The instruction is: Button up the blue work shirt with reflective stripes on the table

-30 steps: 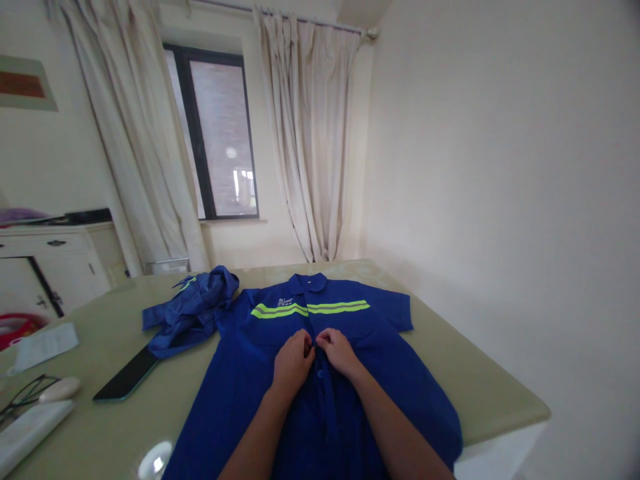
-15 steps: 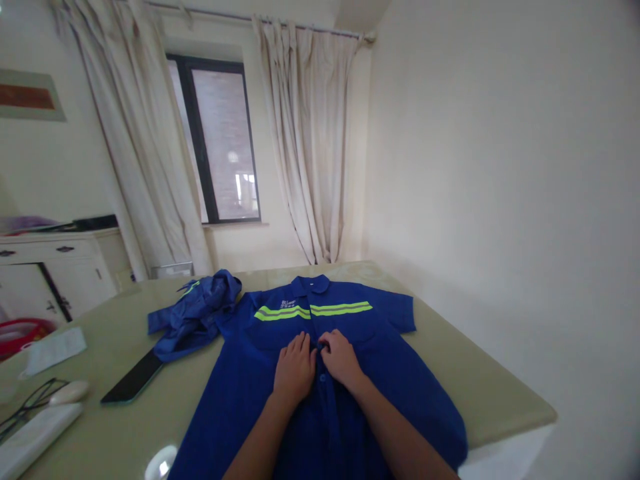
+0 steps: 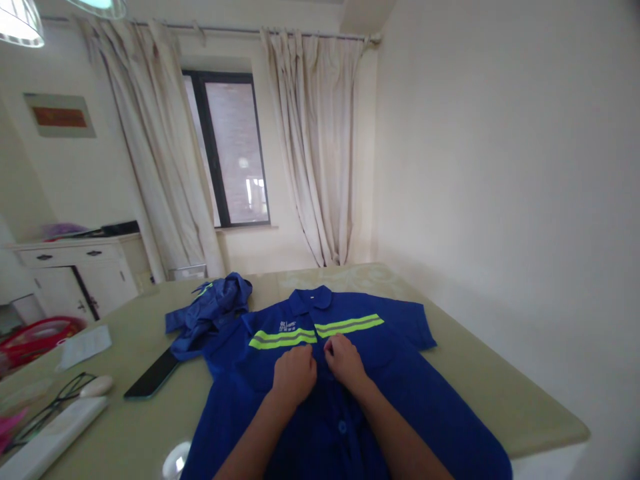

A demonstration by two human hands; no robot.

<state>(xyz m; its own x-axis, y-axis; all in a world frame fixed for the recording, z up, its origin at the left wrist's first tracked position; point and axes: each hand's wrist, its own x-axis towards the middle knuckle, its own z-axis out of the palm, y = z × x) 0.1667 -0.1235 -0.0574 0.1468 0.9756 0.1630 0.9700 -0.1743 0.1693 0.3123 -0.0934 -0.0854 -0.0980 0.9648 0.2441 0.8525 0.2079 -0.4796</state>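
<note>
A blue short-sleeved work shirt (image 3: 400, 393) with yellow-green reflective stripes lies flat, front up, on the pale green table (image 3: 480, 373). My left hand (image 3: 294, 375) and my right hand (image 3: 344, 360) rest side by side on its button placket, just below the stripes. Both hands have their fingers curled and pinched on the shirt's front edges. A blue button (image 3: 343, 426) shows lower on the placket, between my forearms.
A second crumpled blue garment (image 3: 210, 310) lies at the shirt's left shoulder. Left of it are a dark phone (image 3: 151, 374), glasses (image 3: 47, 403), a white mouse (image 3: 95, 385), a white keyboard (image 3: 50, 437) and a paper (image 3: 85, 345). A wall runs along the right.
The camera has tilted and moved, so the shirt sits lower in view. My hands have shifted up the placket toward the stripes, and the left hand's fingers have curled in again.
</note>
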